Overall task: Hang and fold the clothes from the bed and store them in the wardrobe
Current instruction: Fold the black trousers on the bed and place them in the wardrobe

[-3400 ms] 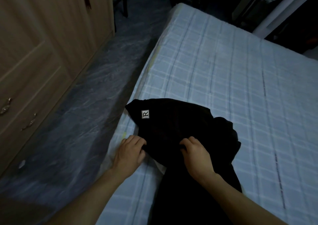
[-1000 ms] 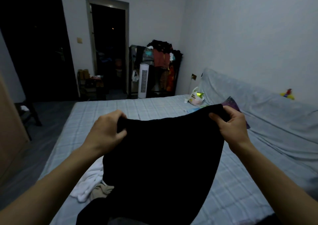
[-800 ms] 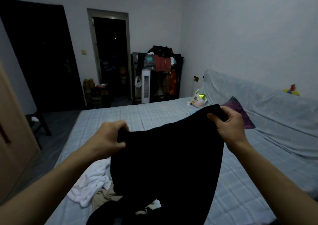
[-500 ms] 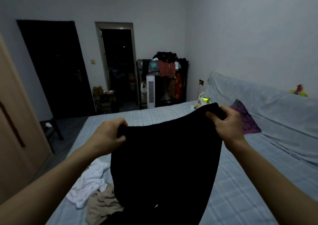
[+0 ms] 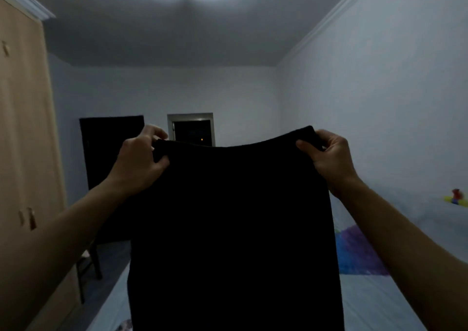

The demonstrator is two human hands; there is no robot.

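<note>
Fingers of left hand (image 5: 138, 163) and right hand (image 5: 329, 158) pinch the top corners of the black garment (image 5: 235, 229), probably trousers, which hangs between them.

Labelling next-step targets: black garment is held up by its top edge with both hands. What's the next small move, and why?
Probably bring the two hands together to fold it in half lengthwise. The left hand and right hand each pinch a top corner of the black garment, which hangs flat and spread above the bed. It looks straightened, so a fold seems next, though its lower end is out of frame.
</note>
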